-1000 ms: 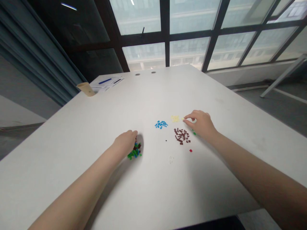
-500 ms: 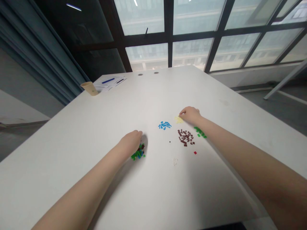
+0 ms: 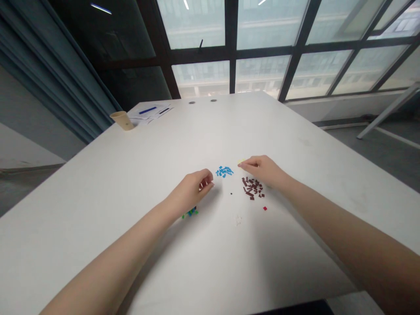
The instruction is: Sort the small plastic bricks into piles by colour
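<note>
Now right hand (image 3: 262,170) pinching tiny yellow bricks (image 3: 242,162); left hand (image 3: 192,190) curled, contents hidden.

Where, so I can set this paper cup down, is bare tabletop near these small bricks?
Bare tabletop stretches between the paper cup and the blue bricks, beyond the left hand. It is crowded between the left hand and right hand, around the blue and dark red bricks.

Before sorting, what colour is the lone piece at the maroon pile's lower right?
The piece is red, best in the head view.
</note>
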`<state>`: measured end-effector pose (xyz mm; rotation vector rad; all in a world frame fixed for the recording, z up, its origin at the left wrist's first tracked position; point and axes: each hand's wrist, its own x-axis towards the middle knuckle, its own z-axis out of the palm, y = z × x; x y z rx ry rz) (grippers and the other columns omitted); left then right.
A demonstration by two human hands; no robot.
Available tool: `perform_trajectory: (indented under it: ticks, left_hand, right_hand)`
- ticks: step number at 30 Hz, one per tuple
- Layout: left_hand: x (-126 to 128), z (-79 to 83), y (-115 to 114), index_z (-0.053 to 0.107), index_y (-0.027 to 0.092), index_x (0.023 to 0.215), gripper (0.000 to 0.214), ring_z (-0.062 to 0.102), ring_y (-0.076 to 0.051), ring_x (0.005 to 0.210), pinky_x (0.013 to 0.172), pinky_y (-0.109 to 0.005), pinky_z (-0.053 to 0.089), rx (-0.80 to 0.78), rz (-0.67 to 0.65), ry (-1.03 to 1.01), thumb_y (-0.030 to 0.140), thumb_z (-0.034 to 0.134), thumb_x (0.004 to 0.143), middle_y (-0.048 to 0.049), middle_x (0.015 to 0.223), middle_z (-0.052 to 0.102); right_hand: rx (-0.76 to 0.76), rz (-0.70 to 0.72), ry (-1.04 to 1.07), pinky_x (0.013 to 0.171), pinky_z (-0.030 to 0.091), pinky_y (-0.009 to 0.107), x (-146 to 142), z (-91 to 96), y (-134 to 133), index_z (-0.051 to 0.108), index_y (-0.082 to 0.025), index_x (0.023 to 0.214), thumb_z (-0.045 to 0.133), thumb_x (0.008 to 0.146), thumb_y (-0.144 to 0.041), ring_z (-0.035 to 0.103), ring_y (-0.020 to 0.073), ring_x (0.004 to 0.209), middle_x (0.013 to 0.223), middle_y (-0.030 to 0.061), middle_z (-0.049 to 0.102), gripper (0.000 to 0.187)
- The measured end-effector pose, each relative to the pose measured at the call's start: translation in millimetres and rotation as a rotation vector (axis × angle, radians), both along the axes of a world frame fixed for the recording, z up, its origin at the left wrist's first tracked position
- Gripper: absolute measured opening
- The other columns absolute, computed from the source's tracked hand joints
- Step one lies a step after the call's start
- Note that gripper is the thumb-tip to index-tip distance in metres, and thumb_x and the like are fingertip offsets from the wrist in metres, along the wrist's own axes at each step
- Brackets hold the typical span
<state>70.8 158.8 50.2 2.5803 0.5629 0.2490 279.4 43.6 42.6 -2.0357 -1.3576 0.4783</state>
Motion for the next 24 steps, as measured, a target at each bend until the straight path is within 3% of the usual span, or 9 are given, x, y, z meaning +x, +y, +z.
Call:
perform_trajectory:
  ticks: [2, 7, 15, 24]
  left_hand:
    - [0.7, 5.1, -9.3, 0.05, 0.019, 0.084, 0.007, 0.052, -0.01, 0.064, 0.059, -0.021, 0.041, -0.029, -0.032, -0.1, 0.025, 0.046, 0.082, 0.0008, 0.074, 0.057]
    - [0.6, 7.1, -28.2, 0.051, 0.021, 0.087, 0.006, 0.054, -0.01, 0.07, 0.062, -0.02, 0.043, -0.024, -0.12, -0.183, 0.02, 0.049, 0.082, 0.0017, 0.078, 0.059]
    - [2.1, -5.8, -41.3, 0.047, 0.02, 0.089, 0.006, 0.056, -0.01, 0.071, 0.063, -0.022, 0.044, 0.038, -0.198, -0.179, 0.021, 0.048, 0.084, 0.0015, 0.079, 0.06]
    - [2.9, -7.6, -41.5, 0.049, 0.02, 0.084, 0.003, 0.056, -0.01, 0.066, 0.059, -0.021, 0.043, 0.052, -0.146, -0.226, 0.023, 0.05, 0.083, 0.0025, 0.074, 0.06]
  right_hand:
    - [0.065, 0.097, 0.099, 0.059, 0.041, 0.025, -23.0, 1.9, -16.1, 0.07, -0.02, 0.085, 0.048, 0.081, -0.036, 0.055, 0.0134, 0.064, 0.076, 0.0026, 0.065, 0.028]
    - [0.222, 0.127, 0.129, 0.058, 0.039, 0.024, -52.4, -10.5, -38.8, 0.069, -0.022, 0.085, 0.056, 0.077, -0.027, 0.047, 0.0098, 0.057, 0.064, -0.0006, 0.055, 0.016]
    - [0.475, 0.134, -0.06, 0.07, 0.041, 0.03, -58.9, -26.1, -42.3, 0.069, -0.022, 0.078, 0.06, 0.076, -0.025, 0.053, 0.0128, 0.067, 0.069, 0.0013, 0.06, 0.009]
    - [0.495, 0.172, -0.161, 0.069, 0.04, 0.03, -58.1, -24.8, -43.6, 0.069, -0.021, 0.076, 0.06, 0.077, -0.024, 0.054, 0.0134, 0.068, 0.067, 0.0011, 0.061, 0.009]
